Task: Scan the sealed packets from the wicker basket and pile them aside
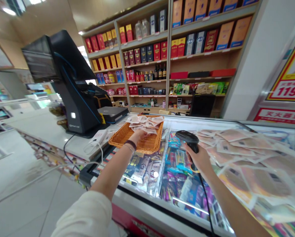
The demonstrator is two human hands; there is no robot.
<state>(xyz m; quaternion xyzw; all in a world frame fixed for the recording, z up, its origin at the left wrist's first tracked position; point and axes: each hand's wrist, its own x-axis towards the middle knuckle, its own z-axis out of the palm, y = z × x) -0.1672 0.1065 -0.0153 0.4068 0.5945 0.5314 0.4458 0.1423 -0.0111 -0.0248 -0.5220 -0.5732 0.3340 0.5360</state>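
Note:
My left hand [140, 134], with dark beads at its wrist, reaches into an orange wicker basket [147, 148]. Its fingers are closed at the edge of a small pale packet [151, 130], partly hidden among the pile of similar packets in the basket. My right hand [199, 158] is wrapped around the handle of a black barcode scanner [188, 136], whose cable [206, 200] hangs down. The scanner is held above the glass lid of a freezer chest, its head pointing left toward the basket. Larger flat clear-and-brown packets [258, 174] lie spread on the glass to the right of my right hand.
Beneath the glass are wire baskets of wrapped frozen goods [179, 187]. On the counter [41, 126] at left stand a black checkout terminal [75, 98] and a flat black box [113, 113]. A white cable [63, 164] crosses at left. Shelves of boxed goods [147, 54] line the back.

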